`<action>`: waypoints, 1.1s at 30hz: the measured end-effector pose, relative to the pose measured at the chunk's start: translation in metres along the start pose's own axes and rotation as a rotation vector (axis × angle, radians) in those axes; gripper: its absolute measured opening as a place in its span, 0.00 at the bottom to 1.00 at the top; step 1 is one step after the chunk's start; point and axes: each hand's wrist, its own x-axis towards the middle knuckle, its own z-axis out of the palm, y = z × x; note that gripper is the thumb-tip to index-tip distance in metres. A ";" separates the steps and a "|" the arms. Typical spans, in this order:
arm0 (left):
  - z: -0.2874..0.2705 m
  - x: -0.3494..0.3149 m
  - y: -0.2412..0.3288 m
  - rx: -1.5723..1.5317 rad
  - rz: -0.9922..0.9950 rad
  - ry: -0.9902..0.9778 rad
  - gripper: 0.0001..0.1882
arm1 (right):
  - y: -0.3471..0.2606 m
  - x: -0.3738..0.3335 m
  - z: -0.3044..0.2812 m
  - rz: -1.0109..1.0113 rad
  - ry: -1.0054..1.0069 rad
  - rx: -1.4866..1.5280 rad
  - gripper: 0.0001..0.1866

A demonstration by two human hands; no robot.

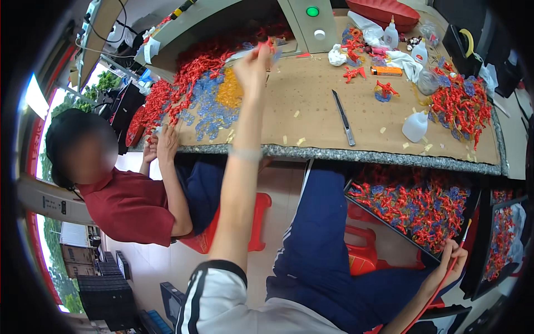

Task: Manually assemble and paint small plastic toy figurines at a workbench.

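My left hand (253, 69) is stretched far over the table, near the opening of a pale cabinet. Its fingers are closed on a small red figure (271, 42), which they partly hide; something bluish and see-through shows beside it. Low on the right, my right hand (451, 266) grips a thin red-handled paintbrush (434, 298), its tip pointing up. That hand is just beside a black tray (384, 220) heaped with red figures and bluish clear pieces. Left of my outstretched forearm lie piles of red figures (192, 83), blue clear pieces (214, 108) and yellow ones (229, 89).
A co-worker in a dark red shirt (133, 209) sits at the left, hands at the table edge. On the brown tabletop (306, 106) are a knife (343, 118), a white bottle (415, 127), an orange box (386, 71) and a right-hand pile of red figures (461, 106).
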 end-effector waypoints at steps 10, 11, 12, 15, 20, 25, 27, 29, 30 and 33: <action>0.054 -0.086 0.024 -0.343 0.109 -0.201 0.23 | -0.008 -0.016 -0.030 -0.044 0.083 -0.030 0.12; 0.051 -0.123 0.038 -0.331 0.135 -0.254 0.21 | -0.008 -0.016 -0.025 0.001 0.147 -0.064 0.12; 0.043 -0.161 0.050 -0.319 0.158 -0.290 0.19 | -0.011 -0.015 -0.021 0.005 0.122 -0.036 0.12; 0.053 -0.267 0.048 -0.278 0.063 -0.563 0.16 | -0.002 -0.013 -0.026 0.024 0.096 0.024 0.12; 0.120 -0.327 -0.019 0.031 0.151 -0.877 0.14 | 0.003 -0.015 -0.029 0.058 0.097 0.095 0.11; 0.165 -0.331 -0.058 0.672 0.273 -0.922 0.17 | 0.010 -0.025 -0.024 0.105 0.029 0.162 0.11; 0.172 -0.332 -0.067 0.764 0.258 -0.981 0.17 | 0.013 -0.029 -0.020 0.138 0.016 0.198 0.11; 0.176 -0.338 -0.071 0.857 0.296 -0.991 0.15 | 0.019 -0.033 -0.021 0.157 0.023 0.203 0.11; 0.174 -0.340 -0.074 0.858 0.296 -0.996 0.15 | 0.024 -0.035 -0.021 0.168 0.015 0.185 0.11; 0.158 -0.337 -0.066 0.642 0.283 -0.913 0.12 | 0.037 -0.041 -0.021 0.191 -0.003 0.174 0.11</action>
